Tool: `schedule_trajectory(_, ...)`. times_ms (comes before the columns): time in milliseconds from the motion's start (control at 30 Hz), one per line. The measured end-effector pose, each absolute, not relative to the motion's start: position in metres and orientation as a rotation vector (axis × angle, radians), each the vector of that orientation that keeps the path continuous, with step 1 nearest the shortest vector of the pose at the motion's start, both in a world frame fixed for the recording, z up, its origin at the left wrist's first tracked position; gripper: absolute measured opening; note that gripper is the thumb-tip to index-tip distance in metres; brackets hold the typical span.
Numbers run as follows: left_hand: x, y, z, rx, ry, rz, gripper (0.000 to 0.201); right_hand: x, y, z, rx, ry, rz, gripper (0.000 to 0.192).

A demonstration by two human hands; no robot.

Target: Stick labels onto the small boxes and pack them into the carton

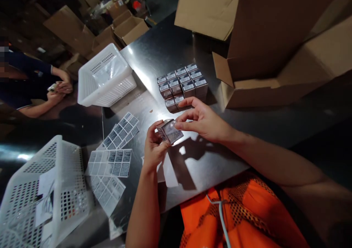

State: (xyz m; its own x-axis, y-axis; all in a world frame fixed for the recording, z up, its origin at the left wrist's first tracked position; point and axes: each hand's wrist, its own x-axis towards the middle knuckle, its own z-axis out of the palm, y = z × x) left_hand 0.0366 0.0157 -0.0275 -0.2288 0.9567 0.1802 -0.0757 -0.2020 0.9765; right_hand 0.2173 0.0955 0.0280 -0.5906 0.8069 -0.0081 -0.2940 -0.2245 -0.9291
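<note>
My left hand (154, 145) is closed around a small dark box (172, 131), thumb and fingers on its sides, tilted above the metal table. At the box's upper right edge, my right hand (199, 119) pinches with thumb and a finger; what lies between them, if anything, is too small to make out. Beyond my hands, several similar small boxes (183, 83) stand in rows, each with a white printed label on top. To the left lie fanned sheets of labels (119, 163), some stickers dark-printed and other spots bare.
A white basket (110, 88) with clear plastic inside stands at the back left; another white basket (59, 189) is at the front left. A large open carton (255, 94) occupies the right. Across the table (137, 103), a person's hands (61, 88) hold a small item.
</note>
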Motion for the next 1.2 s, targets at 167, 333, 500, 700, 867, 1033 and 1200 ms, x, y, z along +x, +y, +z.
schedule_trajectory(167, 0.036, 0.016, -0.028, 1.171, 1.243, 1.565, 0.064, 0.218, 0.095, 0.029, -0.665, -1.280, 1.903, 0.052)
schedule_trajectory(333, 0.036, 0.017, -0.028, 1.177, 1.200, 1.562, 0.062, 0.218, 0.095, 0.028, -0.666, -1.298, 1.882, 0.056)
schedule_trajectory(500, 0.035, 0.016, -0.029, 1.191, 1.230, 1.554, 0.063, 0.217, 0.094, 0.029, -0.675, -1.288, 1.870, 0.056)
schedule_trajectory(700, 0.036, 0.015, -0.028, 1.202, 1.244, 1.548, 0.063, 0.217, 0.094, 0.028, -0.667, -1.301, 1.849, 0.054)
schedule_trajectory(867, 0.038, 0.016, -0.026, 1.179, 1.268, 1.553, 0.065, 0.216, 0.091, 0.028, -0.685, -1.307, 1.819, 0.050)
schedule_trajectory(1033, 0.037, 0.015, -0.025, 1.179, 1.302, 1.548, 0.065, 0.212, 0.083, 0.025, -0.710, -1.340, 1.687, 0.058)
schedule_trajectory(1200, 0.036, 0.013, -0.024, 1.145, 1.223, 1.504, 0.062, 0.213, 0.090, 0.015, -0.831, -1.428, 1.580, 0.074)
